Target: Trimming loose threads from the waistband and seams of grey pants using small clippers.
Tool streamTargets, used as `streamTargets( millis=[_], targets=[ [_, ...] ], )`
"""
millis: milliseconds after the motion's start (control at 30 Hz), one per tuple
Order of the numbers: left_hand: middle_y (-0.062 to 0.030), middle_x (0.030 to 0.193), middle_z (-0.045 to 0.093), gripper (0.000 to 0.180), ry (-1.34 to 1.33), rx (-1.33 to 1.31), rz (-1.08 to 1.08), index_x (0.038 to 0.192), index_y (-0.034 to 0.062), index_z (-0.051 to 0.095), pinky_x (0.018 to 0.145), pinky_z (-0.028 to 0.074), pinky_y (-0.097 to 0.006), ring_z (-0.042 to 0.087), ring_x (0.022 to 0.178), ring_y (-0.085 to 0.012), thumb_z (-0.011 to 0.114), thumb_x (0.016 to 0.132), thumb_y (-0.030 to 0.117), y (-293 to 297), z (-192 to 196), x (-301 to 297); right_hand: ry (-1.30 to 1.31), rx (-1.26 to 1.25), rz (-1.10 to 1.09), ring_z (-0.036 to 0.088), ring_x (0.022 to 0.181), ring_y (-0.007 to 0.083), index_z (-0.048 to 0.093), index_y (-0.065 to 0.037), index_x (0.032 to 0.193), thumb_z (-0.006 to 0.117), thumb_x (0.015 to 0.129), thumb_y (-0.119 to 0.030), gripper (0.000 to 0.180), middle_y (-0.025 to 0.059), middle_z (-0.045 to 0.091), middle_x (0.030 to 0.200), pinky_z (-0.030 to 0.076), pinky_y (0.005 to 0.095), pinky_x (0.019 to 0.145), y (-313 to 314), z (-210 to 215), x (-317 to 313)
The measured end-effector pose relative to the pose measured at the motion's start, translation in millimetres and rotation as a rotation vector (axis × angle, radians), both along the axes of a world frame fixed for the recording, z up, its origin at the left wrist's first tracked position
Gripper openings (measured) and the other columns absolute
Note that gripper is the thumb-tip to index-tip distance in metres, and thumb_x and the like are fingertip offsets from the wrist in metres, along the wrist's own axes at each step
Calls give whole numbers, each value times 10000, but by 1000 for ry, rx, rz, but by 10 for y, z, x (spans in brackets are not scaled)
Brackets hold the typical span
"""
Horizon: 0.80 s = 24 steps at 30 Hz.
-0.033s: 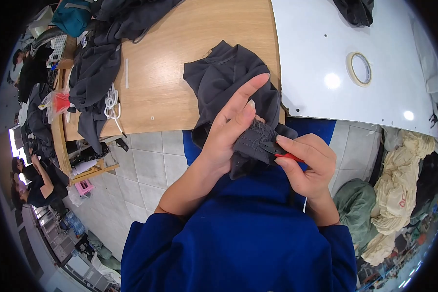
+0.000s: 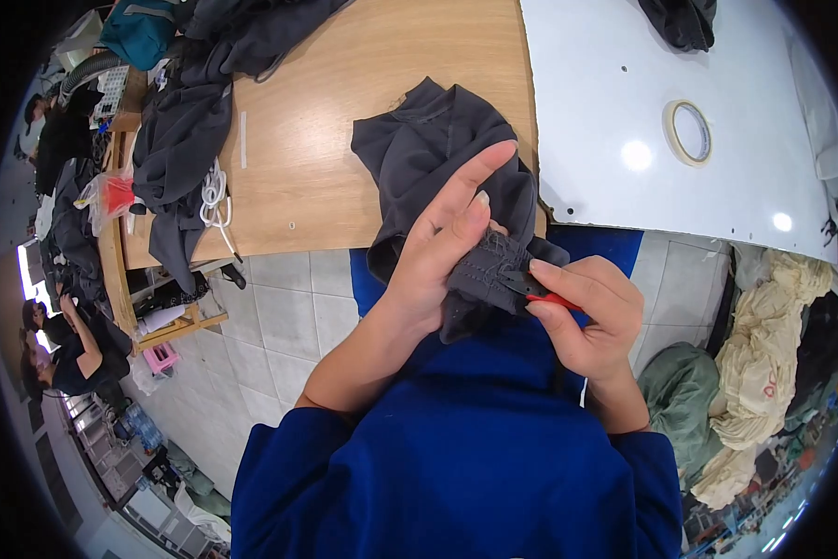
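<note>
A dark grey garment (image 2: 447, 149) lies bunched on the front edge of the wooden table and hangs over toward my lap. My left hand (image 2: 428, 261) holds its stitched, layered band (image 2: 489, 270), with the index finger and thumb stretched out past the cloth and the other fingers mostly hidden. In my right hand (image 2: 594, 312) is a small pair of thread snips (image 2: 557, 300) with a red handle, pinched between thumb and fingers. Their dark blades touch or lie right over the seam of the band; whether they are closed on a thread is too small to tell.
The wooden table (image 2: 316, 112) meets a white board (image 2: 596, 112) bearing a tape roll (image 2: 669, 130). More dark garments (image 2: 181, 140) and a white cord (image 2: 216, 197) hang at left. Cream cloth (image 2: 768, 345) and green cloth (image 2: 681, 382) are heaped at right. Another person (image 2: 74, 349) sits far left.
</note>
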<state>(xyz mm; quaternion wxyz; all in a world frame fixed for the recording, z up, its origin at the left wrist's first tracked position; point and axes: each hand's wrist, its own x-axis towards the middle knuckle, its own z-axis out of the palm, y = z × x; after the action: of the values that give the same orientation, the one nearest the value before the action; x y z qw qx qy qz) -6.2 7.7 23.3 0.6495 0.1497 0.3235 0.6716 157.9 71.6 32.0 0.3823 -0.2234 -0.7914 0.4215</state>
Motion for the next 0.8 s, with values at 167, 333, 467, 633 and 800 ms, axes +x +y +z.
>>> streamTargets(
  millis=[167, 333, 467, 633, 800],
  targets=[
    [7, 764, 586, 553, 24, -42, 20, 1389, 56, 294, 612, 446, -162, 555, 664, -18, 512, 934, 282, 15, 35, 24, 6, 2, 17, 519, 518, 171, 696, -22, 917, 762, 609, -75, 320, 73, 585, 645, 371, 260, 465, 4, -7, 4],
    [-1, 795, 591, 543, 5, -36, 23, 1388, 55, 295, 610, 446, -162, 558, 672, -19, 506, 939, 276, 20, 37, 31, 22, -26, 29, 526, 530, 173, 698, -31, 927, 760, 615, -87, 323, 72, 599, 659, 376, 258, 477, 25, -15, -21],
    [-1, 809, 592, 543, -63, 50, -29, 1387, 53, 297, 609, 447, -162, 560, 681, -19, 508, 938, 274, 4, -11, -2, 37, -51, 51, 532, 547, 170, 699, -33, 932, 759, 621, -86, 321, 69, 607, 667, 380, 258, 490, 39, -40, -27],
    [10, 798, 580, 546, -69, 13, -6, 1383, 49, 303, 607, 445, -161, 554, 689, -14, 515, 935, 276, 15, 1, 5, 46, -75, 56, 534, 556, 166, 703, -36, 925, 759, 625, -81, 309, 65, 610, 670, 382, 258, 500, 53, -92, -32],
    [20, 761, 567, 559, -11, -52, 21, 1383, 53, 305, 608, 441, -158, 548, 683, -12, 528, 927, 286, 30, 14, 11, 53, -46, 39, 528, 552, 161, 705, -41, 921, 765, 619, -64, 309, 63, 611, 667, 374, 256, 500, 41, -98, -50]
  ],
)
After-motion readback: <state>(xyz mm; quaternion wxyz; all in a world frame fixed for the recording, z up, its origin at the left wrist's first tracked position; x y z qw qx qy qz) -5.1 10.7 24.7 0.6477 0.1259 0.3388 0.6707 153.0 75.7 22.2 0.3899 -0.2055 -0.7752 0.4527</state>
